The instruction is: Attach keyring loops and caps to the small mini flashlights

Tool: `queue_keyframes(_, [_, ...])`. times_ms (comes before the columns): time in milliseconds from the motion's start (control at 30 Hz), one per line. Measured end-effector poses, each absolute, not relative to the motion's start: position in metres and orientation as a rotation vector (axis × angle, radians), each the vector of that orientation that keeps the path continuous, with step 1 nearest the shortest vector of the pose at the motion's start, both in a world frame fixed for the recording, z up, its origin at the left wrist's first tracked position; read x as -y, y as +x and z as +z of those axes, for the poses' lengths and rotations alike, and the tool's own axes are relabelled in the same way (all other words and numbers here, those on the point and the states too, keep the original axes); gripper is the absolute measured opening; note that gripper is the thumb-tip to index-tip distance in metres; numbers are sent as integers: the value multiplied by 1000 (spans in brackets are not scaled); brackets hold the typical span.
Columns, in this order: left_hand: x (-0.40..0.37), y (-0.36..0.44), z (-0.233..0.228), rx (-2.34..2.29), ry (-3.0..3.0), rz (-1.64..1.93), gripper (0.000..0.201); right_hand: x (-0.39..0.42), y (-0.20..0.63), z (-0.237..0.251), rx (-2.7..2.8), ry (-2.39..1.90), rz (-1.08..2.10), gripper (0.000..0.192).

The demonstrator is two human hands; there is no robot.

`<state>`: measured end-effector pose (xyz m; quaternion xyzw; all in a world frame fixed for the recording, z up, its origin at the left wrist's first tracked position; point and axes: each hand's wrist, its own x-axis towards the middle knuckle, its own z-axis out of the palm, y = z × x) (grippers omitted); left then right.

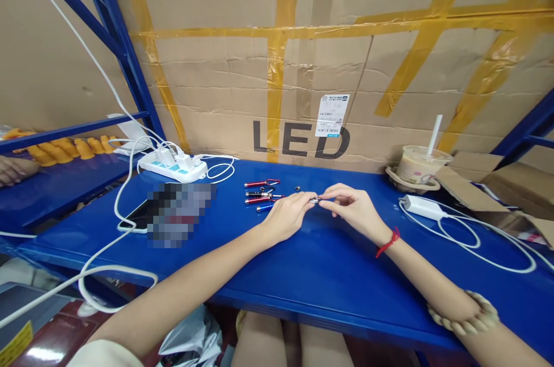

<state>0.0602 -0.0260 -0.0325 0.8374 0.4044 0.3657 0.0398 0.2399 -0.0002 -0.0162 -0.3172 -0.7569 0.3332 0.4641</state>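
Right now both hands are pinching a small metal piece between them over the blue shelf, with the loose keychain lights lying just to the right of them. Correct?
Not quite. The keychain lights lie to the left of the hands, toward the power strip, as the head view shows. The rest holds: left hand and right hand pinch a small metal piece between them over the blue shelf.

We see a bright, evenly lit scene, the light falling from overhead and a little in front. The glossy blue metal shelf top (pixel 329 263) throws back soft pale sheen, strongest near its front edge. Shadows are faint and short under the left hand (pixel 289 214) and the right hand (pixel 352 205). The wide lens bends the blue steel upright (pixel 125 61) and stretches our forearms at the lower corners. A pixelated rectangular patch (pixel 177 212) hides one spot; elsewhere focus holds sharp.
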Motion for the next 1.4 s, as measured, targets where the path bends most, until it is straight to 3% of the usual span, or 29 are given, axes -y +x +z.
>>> queue_keyframes(333, [26,58,-29,-1097,2387,972,25,3,243,-12,2012,-701,420,18])
queue_keyframes(767, [36,60,-32,-1116,2420,917,14,12,239,-11,2011,-827,592,39])
queue_keyframes(1400, [31,63,-31,-1281,2636,937,12,4,239,-19,1814,-1073,1061,41])
